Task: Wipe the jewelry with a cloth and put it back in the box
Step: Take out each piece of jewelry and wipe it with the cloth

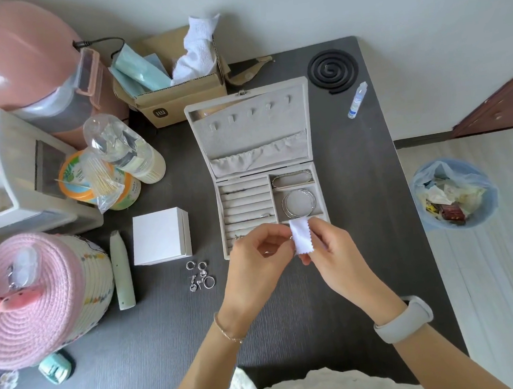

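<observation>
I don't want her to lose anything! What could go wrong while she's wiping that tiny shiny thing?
The piece pinched in the left hand is tiny; rubbed by the white cloth in the right hand, it might slip and fall. The loose rings and earrings lie unprotected on the dark table near her arm, so a sweep could probably scatter them.

A lived-in room of a home was shown: a dark table (174,339) was crowded with a woven pink basket (33,301), a cardboard box (180,99) (masks inside), a mosquito coil (330,70), while a lined waste bin (454,194) was kept beside it.
</observation>
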Tool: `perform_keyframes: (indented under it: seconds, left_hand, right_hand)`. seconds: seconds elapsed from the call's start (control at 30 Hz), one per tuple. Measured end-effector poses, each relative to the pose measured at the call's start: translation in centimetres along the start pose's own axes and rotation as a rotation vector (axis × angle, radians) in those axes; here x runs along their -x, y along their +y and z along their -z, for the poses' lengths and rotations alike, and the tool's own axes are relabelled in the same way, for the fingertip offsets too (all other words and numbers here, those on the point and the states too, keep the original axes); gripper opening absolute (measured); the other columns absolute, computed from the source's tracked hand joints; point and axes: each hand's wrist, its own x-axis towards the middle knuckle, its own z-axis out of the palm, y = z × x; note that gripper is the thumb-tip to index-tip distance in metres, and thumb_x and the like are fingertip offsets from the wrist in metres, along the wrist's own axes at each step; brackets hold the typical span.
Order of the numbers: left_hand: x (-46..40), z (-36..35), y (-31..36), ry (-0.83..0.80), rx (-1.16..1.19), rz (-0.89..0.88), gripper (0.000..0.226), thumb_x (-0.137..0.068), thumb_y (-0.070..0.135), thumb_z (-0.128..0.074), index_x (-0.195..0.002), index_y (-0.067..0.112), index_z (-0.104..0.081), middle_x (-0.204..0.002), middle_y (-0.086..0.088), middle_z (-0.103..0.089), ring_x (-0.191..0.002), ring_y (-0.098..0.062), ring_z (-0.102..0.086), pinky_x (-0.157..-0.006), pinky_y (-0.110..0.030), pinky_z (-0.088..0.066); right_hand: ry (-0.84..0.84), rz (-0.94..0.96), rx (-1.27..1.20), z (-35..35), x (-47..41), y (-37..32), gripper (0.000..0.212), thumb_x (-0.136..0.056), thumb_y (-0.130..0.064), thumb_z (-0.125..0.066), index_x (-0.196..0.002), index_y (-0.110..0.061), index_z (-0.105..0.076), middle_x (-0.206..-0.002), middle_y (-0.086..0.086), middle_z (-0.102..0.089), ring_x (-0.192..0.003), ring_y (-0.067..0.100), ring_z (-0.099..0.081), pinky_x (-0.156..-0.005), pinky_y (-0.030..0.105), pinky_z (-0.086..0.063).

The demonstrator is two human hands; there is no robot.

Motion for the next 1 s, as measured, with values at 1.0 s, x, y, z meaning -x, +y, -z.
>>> perform_keyframes:
  seconds: [1.0]
  left_hand:
    - [-0.1,-0.1,-0.5,0.049,0.035,-0.011,0.013,-0.081,0.003,-0.062,-0.081,0.015,-0.068,-0.075,0.006,-0.068,-0.067,-0.004,-0.06,-0.071,-0.019,-0.051]
  right_hand:
    - [0.069,-0.084,-0.005,-0.4,-0.1,0.1,0.023,-0.086,0.002,-0.052,-0.072,-0.016,-0.056,-0.058,-0.007,-0.054,-0.055,-0.004,-0.054,-0.049,0.009,-0.039]
